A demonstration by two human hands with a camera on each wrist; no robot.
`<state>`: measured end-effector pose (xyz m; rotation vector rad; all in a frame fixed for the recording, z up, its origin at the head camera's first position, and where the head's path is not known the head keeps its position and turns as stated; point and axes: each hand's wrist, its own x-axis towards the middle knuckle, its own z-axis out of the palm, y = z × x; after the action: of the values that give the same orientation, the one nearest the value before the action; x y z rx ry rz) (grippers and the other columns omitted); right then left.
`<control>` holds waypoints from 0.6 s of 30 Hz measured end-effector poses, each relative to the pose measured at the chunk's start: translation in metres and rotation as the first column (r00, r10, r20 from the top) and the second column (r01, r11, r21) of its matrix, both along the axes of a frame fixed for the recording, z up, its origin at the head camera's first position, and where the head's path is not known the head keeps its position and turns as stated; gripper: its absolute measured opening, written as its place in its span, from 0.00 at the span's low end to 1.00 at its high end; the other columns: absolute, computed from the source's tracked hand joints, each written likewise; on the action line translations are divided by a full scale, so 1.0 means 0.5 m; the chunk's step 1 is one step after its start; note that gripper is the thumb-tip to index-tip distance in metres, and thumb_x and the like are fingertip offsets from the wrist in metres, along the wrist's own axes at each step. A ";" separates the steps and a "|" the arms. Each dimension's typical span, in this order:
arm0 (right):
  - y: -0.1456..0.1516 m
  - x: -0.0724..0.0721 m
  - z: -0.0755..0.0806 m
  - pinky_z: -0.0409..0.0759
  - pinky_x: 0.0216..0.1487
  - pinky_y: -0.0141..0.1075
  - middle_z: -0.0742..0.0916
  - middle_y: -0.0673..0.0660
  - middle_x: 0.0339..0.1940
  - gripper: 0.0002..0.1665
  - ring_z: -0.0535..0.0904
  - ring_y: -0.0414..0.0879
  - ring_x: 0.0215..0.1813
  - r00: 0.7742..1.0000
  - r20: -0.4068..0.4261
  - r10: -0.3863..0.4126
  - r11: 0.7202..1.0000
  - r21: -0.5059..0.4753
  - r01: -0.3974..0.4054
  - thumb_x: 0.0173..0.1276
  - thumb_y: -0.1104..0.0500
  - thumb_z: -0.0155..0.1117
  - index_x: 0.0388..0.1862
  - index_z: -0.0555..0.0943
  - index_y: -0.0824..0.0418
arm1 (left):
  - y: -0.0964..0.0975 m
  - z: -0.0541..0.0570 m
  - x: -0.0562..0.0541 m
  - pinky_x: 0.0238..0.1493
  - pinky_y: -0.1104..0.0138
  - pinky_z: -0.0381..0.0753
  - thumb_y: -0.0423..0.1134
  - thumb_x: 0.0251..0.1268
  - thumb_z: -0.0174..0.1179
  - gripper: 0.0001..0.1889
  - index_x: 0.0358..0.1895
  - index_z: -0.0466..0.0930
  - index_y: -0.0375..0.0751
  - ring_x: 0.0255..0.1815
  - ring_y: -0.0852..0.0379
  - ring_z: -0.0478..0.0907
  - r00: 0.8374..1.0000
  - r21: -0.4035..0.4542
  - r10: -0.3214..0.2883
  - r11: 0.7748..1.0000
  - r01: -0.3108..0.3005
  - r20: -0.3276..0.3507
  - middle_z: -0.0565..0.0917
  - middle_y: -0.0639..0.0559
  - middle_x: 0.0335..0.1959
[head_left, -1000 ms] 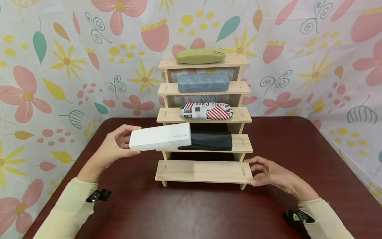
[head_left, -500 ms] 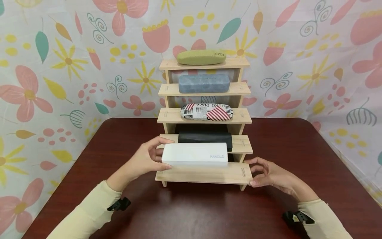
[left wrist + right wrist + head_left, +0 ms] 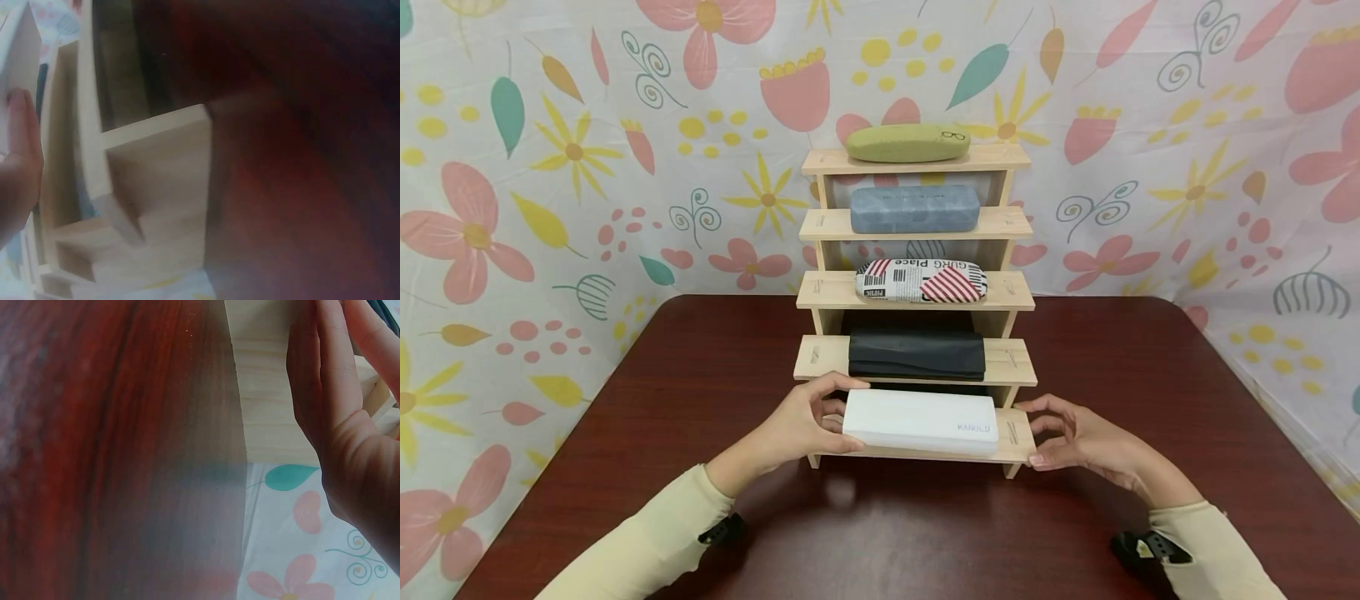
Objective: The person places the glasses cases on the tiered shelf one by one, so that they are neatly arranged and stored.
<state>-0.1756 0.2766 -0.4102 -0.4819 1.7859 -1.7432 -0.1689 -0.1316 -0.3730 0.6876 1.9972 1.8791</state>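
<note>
My left hand [image 3: 801, 423] grips the left end of a white glasses case [image 3: 917, 417], thumb at the front and fingers behind. The case lies level at the bottom step of a five-tier wooden display rack [image 3: 1018, 433], overlapping that board. In the left wrist view, part of the white case [image 3: 22, 53] shows at the left edge, beside the fingers. My right hand [image 3: 1078, 442] holds the right end of the bottom step, thumb near its front corner and fingers further back. The right wrist view shows the right hand [image 3: 344, 406] against the pale wood.
Going up the rack sit a black glasses case [image 3: 916, 357], a newsprint-patterned case [image 3: 921, 281], a blue case [image 3: 914, 210] and a green case [image 3: 908, 143]. The rack stands on a dark red table [image 3: 865, 533] before a flower-printed cloth [image 3: 722, 125].
My left hand has carried the white case rightward and down, from left of the rack to the bottom step, levelling it. The black case is now uncovered. The right hand stays put.
</note>
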 end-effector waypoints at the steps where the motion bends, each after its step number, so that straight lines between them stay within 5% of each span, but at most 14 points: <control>1: 0.001 0.000 0.000 0.83 0.44 0.42 0.81 0.61 0.48 0.35 0.84 0.56 0.45 1.000 0.003 -0.002 1.000 0.002 0.002 0.60 0.74 0.65 0.64 0.64 0.62 | 0.000 -0.005 -0.001 0.42 0.61 0.83 0.23 0.42 0.74 0.35 0.60 0.73 0.35 0.40 0.49 0.82 1.000 -0.007 0.002 1.000 -0.002 -0.002 0.79 0.39 0.48; 9: 0.001 0.000 -0.002 0.83 0.45 0.42 0.80 0.61 0.48 0.35 0.84 0.56 0.45 1.000 0.002 0.003 1.000 0.001 -0.003 0.60 0.74 0.65 0.63 0.65 0.60 | -0.003 -0.037 -0.003 0.40 0.60 0.84 0.23 0.44 0.73 0.35 0.60 0.72 0.34 0.37 0.49 0.83 0.999 -0.063 0.019 0.998 -0.017 0.037 0.82 0.38 0.41; 18: -0.001 -0.002 -0.001 0.83 0.45 0.42 0.80 0.61 0.48 0.36 0.84 0.55 0.45 1.000 0.019 -0.016 0.999 0.040 0.015 0.59 0.73 0.67 0.64 0.64 0.61 | 0.001 -0.049 -0.006 0.38 0.64 0.83 0.24 0.43 0.73 0.35 0.60 0.72 0.35 0.39 0.50 0.82 0.997 -0.074 0.056 0.996 -0.053 0.050 0.80 0.37 0.43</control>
<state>-0.1767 0.2760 -0.4107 -0.4337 1.8118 -1.7139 -0.1719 -0.1314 -0.3976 0.5644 2.0601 1.8252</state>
